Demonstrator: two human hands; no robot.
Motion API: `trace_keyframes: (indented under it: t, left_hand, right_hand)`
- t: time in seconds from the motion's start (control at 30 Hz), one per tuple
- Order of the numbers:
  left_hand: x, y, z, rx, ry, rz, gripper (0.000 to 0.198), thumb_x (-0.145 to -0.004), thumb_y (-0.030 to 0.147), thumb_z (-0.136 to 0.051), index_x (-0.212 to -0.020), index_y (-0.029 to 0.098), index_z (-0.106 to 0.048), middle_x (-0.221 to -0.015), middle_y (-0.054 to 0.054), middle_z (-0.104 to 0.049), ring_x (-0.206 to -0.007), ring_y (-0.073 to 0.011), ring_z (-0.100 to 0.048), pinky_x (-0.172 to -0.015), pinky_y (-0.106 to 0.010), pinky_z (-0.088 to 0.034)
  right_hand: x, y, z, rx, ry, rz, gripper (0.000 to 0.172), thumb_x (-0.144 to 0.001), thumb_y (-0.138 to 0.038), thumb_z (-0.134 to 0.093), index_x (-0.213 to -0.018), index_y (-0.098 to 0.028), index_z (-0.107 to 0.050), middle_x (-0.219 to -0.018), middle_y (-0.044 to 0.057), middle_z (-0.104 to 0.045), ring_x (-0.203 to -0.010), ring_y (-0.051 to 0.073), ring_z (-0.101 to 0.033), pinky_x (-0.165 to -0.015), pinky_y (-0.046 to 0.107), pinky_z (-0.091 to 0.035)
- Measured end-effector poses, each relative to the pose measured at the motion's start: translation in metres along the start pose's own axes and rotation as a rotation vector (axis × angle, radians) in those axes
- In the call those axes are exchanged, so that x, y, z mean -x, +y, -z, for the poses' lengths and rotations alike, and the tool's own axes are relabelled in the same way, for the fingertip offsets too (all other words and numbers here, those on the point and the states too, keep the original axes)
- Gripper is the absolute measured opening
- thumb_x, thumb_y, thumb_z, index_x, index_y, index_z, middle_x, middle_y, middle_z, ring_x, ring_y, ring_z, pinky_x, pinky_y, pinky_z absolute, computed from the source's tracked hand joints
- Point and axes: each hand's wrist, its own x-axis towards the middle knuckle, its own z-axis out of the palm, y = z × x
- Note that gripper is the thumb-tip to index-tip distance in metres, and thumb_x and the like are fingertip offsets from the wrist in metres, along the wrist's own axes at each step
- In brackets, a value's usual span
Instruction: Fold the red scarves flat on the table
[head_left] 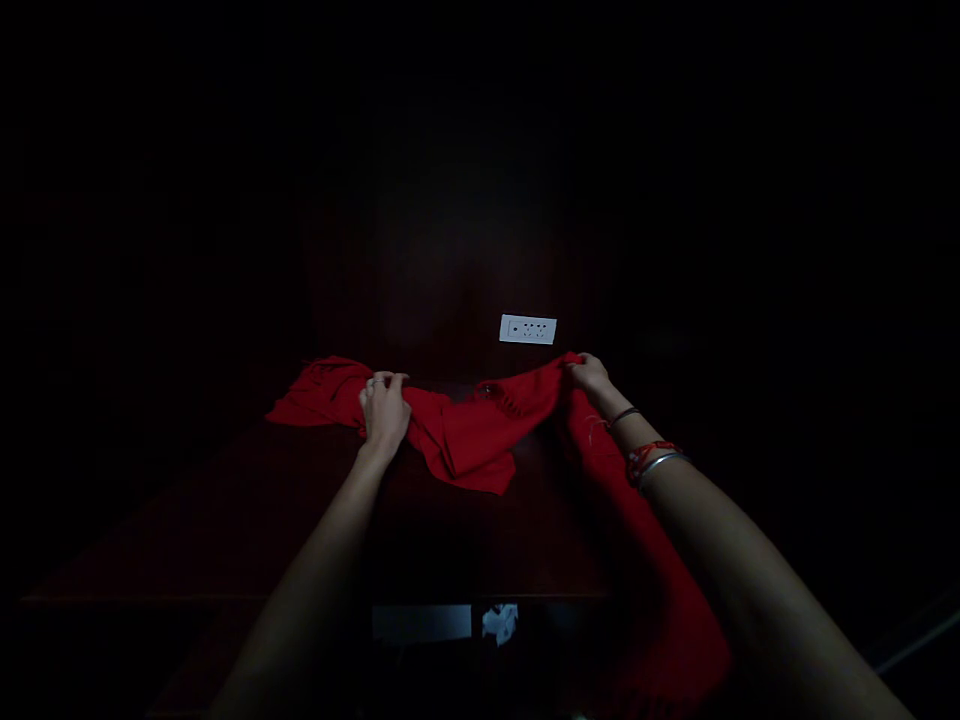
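Dim room. Right wrist: three bands [651, 455], one dark, one red, one metal. One red cloth [469, 435] lies on the dark table [247, 520], its right end trailing off the near edge. Left hand [385, 408] is closed over a bunch of cloth, fingers curled. Right hand [590, 377] pinches the far edge, fingertips together. Hands apart, apparently to keep the middle spread. Behind: one white socket plate [528, 329].
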Motion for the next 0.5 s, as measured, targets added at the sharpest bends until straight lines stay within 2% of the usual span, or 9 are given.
trace_keyframes:
  t: [0.07, 0.13, 0.17, 0.23, 0.27, 0.3, 0.37, 0.43, 0.5]
  left_hand:
    - [0.003, 0.013, -0.006, 0.071, -0.112, -0.176, 0.037, -0.070, 0.002, -0.034, -0.097, 0.018, -0.054, -0.096, -0.006, -0.054, -0.090, -0.0183, -0.050, -0.080, -0.029, -0.038]
    - [0.006, 0.022, -0.013, 0.112, -0.230, -0.312, 0.032, -0.073, 0.005, -0.033, -0.092, 0.019, -0.055, -0.090, -0.003, -0.057, -0.085, -0.0154, -0.052, -0.078, -0.025, -0.039]
    - [0.008, 0.024, -0.017, 0.110, -0.280, -0.355, 0.030, -0.075, 0.008, -0.032, -0.091, 0.018, -0.055, -0.089, -0.004, -0.058, -0.084, -0.0160, -0.053, -0.077, -0.026, -0.040]
    - [0.011, 0.024, -0.023, 0.043, -0.340, -0.360, 0.027, -0.077, 0.011, -0.032, -0.090, 0.016, -0.055, -0.089, -0.006, -0.058, -0.082, -0.0179, -0.054, -0.075, -0.028, -0.040]
    - [0.012, 0.023, -0.026, -0.008, -0.362, -0.340, 0.027, -0.077, 0.011, -0.032, -0.090, 0.016, -0.055, -0.088, -0.007, -0.059, -0.081, -0.0187, -0.055, -0.073, -0.029, -0.041]
    - [0.013, 0.020, -0.028, -0.059, -0.381, -0.310, 0.027, -0.077, 0.011, -0.032, -0.090, 0.015, -0.055, -0.088, -0.008, -0.059, -0.080, -0.0194, -0.055, -0.072, -0.029, -0.041]
    - [0.013, 0.013, -0.030, -0.148, -0.404, -0.240, 0.028, -0.077, 0.010, -0.031, -0.091, 0.015, -0.055, -0.088, -0.010, -0.059, -0.079, -0.0205, -0.056, -0.069, -0.030, -0.042]
    - [0.012, 0.007, -0.031, -0.205, -0.412, -0.174, 0.030, -0.076, 0.007, -0.030, -0.093, 0.014, -0.055, -0.087, -0.011, -0.059, -0.079, -0.0216, -0.056, -0.067, -0.030, -0.042]
    - [0.010, 0.002, -0.031, -0.226, -0.409, -0.117, 0.033, -0.074, 0.004, -0.030, -0.095, 0.013, -0.054, -0.088, -0.012, -0.058, -0.080, -0.0226, -0.056, -0.067, -0.031, -0.042]
  right_hand:
    - [0.019, 0.014, -0.003, 0.072, -0.035, -0.042, 0.023, -0.061, -0.006, -0.048, -0.082, -0.012, -0.058, -0.084, 0.008, -0.057, -0.080, 0.017, -0.053, -0.076, 0.030, -0.040]
    - [0.037, 0.016, -0.010, 0.118, -0.165, 0.064, 0.036, -0.061, -0.005, -0.049, -0.096, -0.012, -0.056, -0.100, 0.010, -0.054, -0.093, 0.018, -0.049, -0.084, 0.029, -0.035]
    - [0.047, 0.013, -0.015, 0.152, -0.304, 0.183, 0.043, -0.062, -0.006, -0.050, -0.105, -0.013, -0.053, -0.108, 0.010, -0.050, -0.099, 0.017, -0.046, -0.087, 0.028, -0.033]
    - [0.066, 0.004, -0.030, 0.239, -0.681, 0.450, 0.055, -0.065, -0.013, -0.054, -0.118, -0.018, -0.043, -0.122, 0.009, -0.041, -0.110, 0.018, -0.038, -0.091, 0.031, -0.029]
    - [0.075, 0.000, -0.039, 0.306, -0.837, 0.538, 0.061, -0.063, -0.016, -0.058, -0.121, -0.022, -0.040, -0.127, 0.009, -0.034, -0.115, 0.020, -0.032, -0.092, 0.035, -0.028]
    - [0.083, -0.003, -0.048, 0.383, -0.925, 0.585, 0.066, -0.061, -0.018, -0.061, -0.122, -0.026, -0.038, -0.131, 0.008, -0.029, -0.118, 0.023, -0.026, -0.093, 0.040, -0.025]
    - [0.094, -0.007, -0.065, 0.484, -0.966, 0.669, 0.068, -0.060, -0.017, -0.063, -0.121, -0.031, -0.038, -0.131, 0.007, -0.028, -0.120, 0.026, -0.022, -0.092, 0.046, -0.023]
    - [0.099, -0.007, -0.078, 0.496, -0.932, 0.741, 0.058, -0.065, -0.015, -0.059, -0.118, -0.031, -0.042, -0.122, 0.007, -0.040, -0.114, 0.024, -0.032, -0.089, 0.044, -0.026]
    - [0.099, -0.004, -0.086, 0.458, -0.898, 0.791, 0.041, -0.070, -0.013, -0.054, -0.109, -0.025, -0.051, -0.107, 0.007, -0.052, -0.101, 0.019, -0.045, -0.085, 0.036, -0.032]
